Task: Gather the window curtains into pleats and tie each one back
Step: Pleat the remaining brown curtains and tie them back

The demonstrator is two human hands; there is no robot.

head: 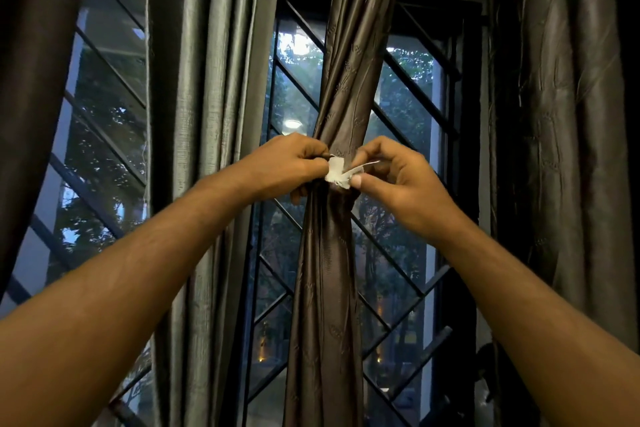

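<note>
The gathered brown curtain (346,80) hangs upright, its top leaning slightly right. The left hand (294,163) and right hand (398,180), fingers curled, pinch a white tie (336,173) at its waist.

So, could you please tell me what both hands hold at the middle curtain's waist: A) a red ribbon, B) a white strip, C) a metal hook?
B: the left hand and right hand pinch a white strip against the gathered brown curtain.
</note>
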